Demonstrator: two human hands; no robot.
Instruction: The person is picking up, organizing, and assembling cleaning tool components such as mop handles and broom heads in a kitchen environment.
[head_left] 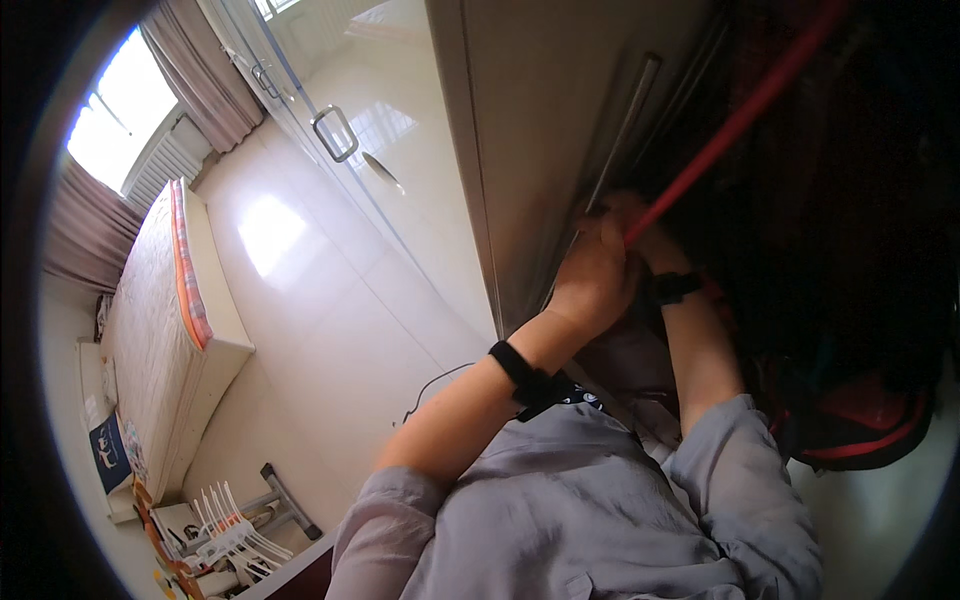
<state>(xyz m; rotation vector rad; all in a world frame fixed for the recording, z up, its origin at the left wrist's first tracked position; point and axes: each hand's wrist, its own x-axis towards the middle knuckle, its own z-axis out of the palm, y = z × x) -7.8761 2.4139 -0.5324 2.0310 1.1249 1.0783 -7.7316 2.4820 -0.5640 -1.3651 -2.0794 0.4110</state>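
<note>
My left hand (592,280) is closed at the lower end of a taut red strap (720,135), which runs up to the right. Just behind it, my right hand (650,228) has its fingers bent together, partly hidden by the left hand and in shadow; what they hold does not show. Both hands are close together beside a beige cabinet panel (540,110). A slim metal bar handle (625,125) slants down the panel toward my fingers. Each wrist wears a black band.
Dark hanging things fill the cabinet's right side. Below them sits a black bag with red trim (850,425). At left are a glossy door with a metal handle (335,133), a bed with a bare mattress (150,290), and white hangers (235,535) by a metal-legged frame.
</note>
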